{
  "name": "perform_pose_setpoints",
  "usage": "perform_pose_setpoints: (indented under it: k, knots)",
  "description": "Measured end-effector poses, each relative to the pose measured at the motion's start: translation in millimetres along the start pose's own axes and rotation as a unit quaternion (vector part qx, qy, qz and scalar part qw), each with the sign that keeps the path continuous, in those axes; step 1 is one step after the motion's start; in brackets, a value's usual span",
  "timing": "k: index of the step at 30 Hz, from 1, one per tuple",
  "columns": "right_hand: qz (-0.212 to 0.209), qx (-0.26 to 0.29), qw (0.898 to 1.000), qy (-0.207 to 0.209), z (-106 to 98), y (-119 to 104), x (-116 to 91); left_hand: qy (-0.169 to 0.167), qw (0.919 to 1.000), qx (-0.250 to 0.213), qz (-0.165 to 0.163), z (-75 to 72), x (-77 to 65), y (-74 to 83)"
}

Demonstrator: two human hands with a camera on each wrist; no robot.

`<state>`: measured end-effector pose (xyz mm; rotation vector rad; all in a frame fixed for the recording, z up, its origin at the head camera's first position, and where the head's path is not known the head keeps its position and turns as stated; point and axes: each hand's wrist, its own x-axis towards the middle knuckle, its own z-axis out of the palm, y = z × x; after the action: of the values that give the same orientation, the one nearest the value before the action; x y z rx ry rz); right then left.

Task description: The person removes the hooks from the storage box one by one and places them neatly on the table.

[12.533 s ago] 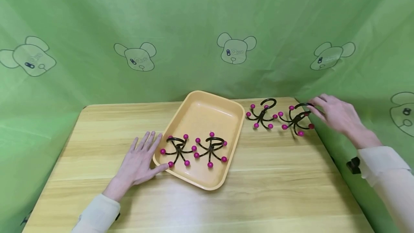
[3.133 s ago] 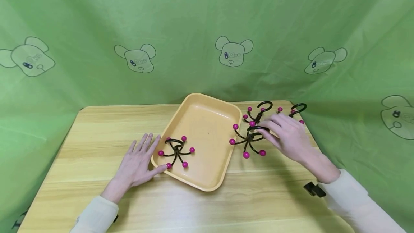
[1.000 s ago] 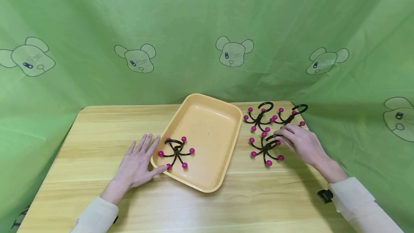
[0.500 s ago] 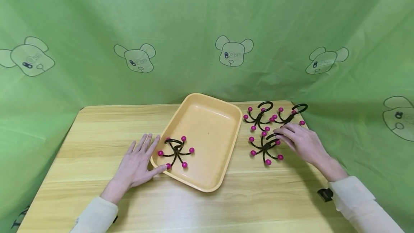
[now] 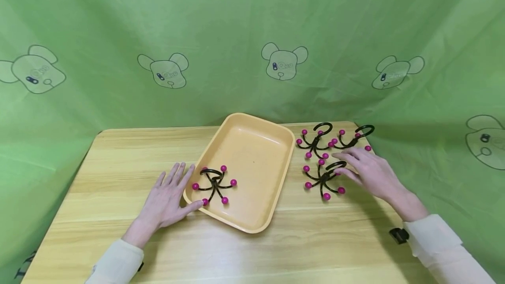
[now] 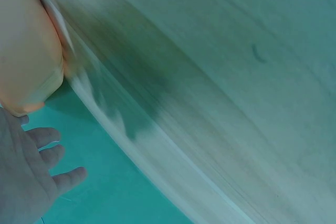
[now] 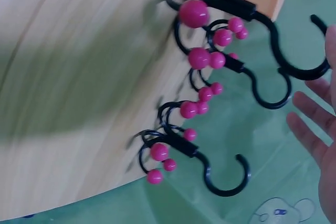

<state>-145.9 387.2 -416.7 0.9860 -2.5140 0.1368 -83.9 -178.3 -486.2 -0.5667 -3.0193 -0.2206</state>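
My left hand [image 5: 163, 200] lies with straight, spread fingers at the left edge of the yellow tray [image 5: 252, 205], thumb over the rim. Inside the tray's near left corner stands a black hanger hook [image 5: 215, 182] with several curved arms tipped with pink balls. To the tray's right, a matching hanger hook [image 5: 324, 179] stands on the table. My right hand [image 5: 372, 174] is around its curved top, thumb and fingers parted. In the right wrist view the fingers [image 7: 315, 111] are loosely extended beside that hook; whether they touch it I cannot tell.
Two more hanger hooks, one [image 5: 314, 143] by the tray's far right side and one [image 5: 352, 143] behind my right hand, stand near the back of the wooden table [image 5: 315, 240]. A green curtain [image 5: 221, 21] with mouse-head prints hangs behind and at the sides.
Of the two hooks earlier in the tray, one was carried over the right rim and set on the table. My right fingers have since spread from its top. The left hand stayed put.
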Motion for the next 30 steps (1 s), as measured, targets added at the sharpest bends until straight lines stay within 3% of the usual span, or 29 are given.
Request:
perform_pose_setpoints:
  k: [4, 18, 24, 30]
  knots:
    - [0.015, 0.006, 1.000, -0.026, -8.8, -11.4, 7.8, 0.002, 1.0000, 0.000, 0.000, -0.4, 0.1, 0.1]
    - [0.022, 0.024, 0.999, -0.036, -7.3, -53.0, 38.7, 0.001, 1.0000, 0.001, 0.002, 0.2, -0.1, 0.7]
    - [0.007, 0.044, 0.999, -0.020, -2.2, -76.8, 55.6, -0.004, 1.0000, 0.000, 0.001, 0.0, -0.7, 0.9]
    - [-0.016, 0.064, 0.998, 0.021, 6.9, -99.6, 78.3, -0.003, 1.0000, -0.003, -0.001, -0.5, -1.1, 1.0]
